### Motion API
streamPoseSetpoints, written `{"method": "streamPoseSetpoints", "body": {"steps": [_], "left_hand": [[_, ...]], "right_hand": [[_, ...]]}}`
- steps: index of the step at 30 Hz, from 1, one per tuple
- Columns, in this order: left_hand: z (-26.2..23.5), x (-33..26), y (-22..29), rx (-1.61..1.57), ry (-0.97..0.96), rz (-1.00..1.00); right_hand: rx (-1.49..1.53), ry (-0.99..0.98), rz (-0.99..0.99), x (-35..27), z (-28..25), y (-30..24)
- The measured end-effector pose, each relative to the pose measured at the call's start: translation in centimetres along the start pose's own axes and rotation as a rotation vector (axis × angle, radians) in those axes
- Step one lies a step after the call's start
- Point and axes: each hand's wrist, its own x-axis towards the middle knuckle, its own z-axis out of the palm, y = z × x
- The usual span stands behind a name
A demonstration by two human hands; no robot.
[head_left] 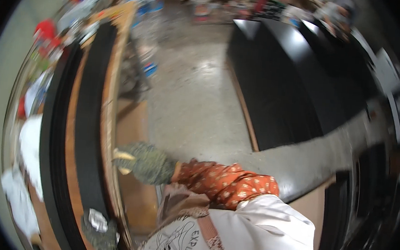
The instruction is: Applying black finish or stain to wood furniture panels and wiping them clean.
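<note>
My right hand [152,163], in a mottled grey-green glove with pale yellow fingertips, reaches left from an orange floral sleeve [228,181]. Its fingertips are a little apart at the edge of the wooden bench [112,104], with nothing visible between them. At the lower left, my left hand [99,237] wears a similar glove and is over the near end of a long black board [93,102]. A crumpled whitish wad [97,220] shows at its fingers, which appear closed on it; blur hides the exact grip. More black strips [59,147] lie stacked alongside.
Large black panels [278,89] lie at the right above the concrete floor [187,105]. Brown cardboard [134,185] stands beside the bench. White cloths [31,154] and red items [47,33] line the left wall. More dark boards [336,215] stand at the lower right.
</note>
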Motion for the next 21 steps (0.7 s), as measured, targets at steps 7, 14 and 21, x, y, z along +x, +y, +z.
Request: {"method": "streamPoseSetpoints", "body": {"steps": [7,14,21], "left_hand": [[-2.6,-1.6,7.1,-0.107,0.191,-0.197],[-5.0,-3.5,6.9,-0.014,0.183,-0.264],[-3.0,0.6,8.3,0.187,0.161,-0.263]], "right_hand": [[0.451,-0.246,-0.422,2.2,0.2,-6.5],[0.181,-0.462,-0.530,5.4,1.6,-2.1],[0.032,-0.283,-0.595,10.1,1.1,1.4]]}}
